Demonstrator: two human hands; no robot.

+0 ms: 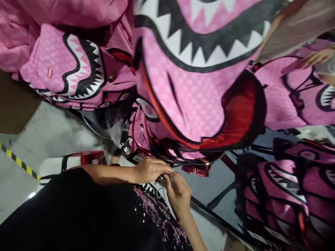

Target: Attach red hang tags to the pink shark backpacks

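My left hand and my right hand meet close in front of my body, their fingers bent and pressed together. Something small and dark shows at the fingertips, but its kind is hidden. Just beyond them stands a large pink backpack with a printed shark mouth, black edging and a red lining. Its upper part hangs open toward me. Under its lower edge, a shiny red piece sticks out near my right hand.
Pink shark-mouth bags lie in a pile at the left and in another at the right. A co-worker's hand rests over pink bags at the far right. A cardboard box and striped floor tape are at the left.
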